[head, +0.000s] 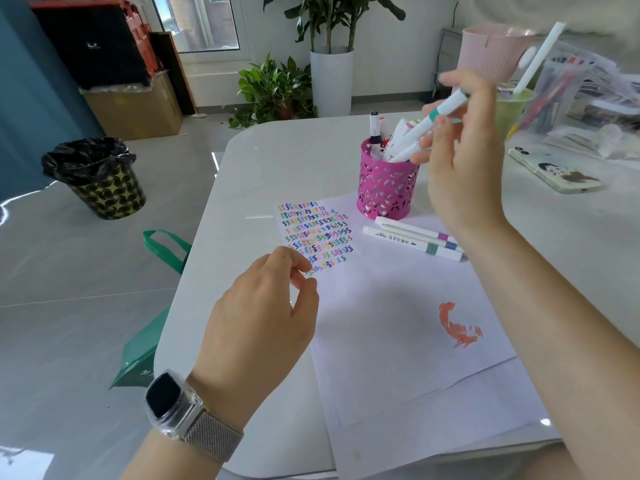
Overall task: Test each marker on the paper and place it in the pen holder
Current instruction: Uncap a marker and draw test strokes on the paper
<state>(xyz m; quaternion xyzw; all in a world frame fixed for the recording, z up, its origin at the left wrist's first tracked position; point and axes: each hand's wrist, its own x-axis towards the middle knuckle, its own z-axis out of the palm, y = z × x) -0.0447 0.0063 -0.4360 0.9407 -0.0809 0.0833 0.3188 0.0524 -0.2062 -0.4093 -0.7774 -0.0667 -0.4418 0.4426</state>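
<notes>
Right hand (460,161) grips a teal marker (438,121) above the pink holder (386,183).
Many markers inside; three (415,239) lie on the paper (398,323); left hand (263,306) loosely curled, empty.

teal-banded white marker (437,120) in my right hand (460,168); magenta cut-out pen holder (386,183); multicoloured squiggles, orange scribble on white paper (398,306).

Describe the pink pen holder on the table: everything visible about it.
The pen holder is a magenta cylinder, apparently metal, with cut-out patterned walls. It stands upright on the white table, at the far edge of the paper. Several white markers lean inside. The right hand hovers beside it, holding a teal-banded marker.
</notes>
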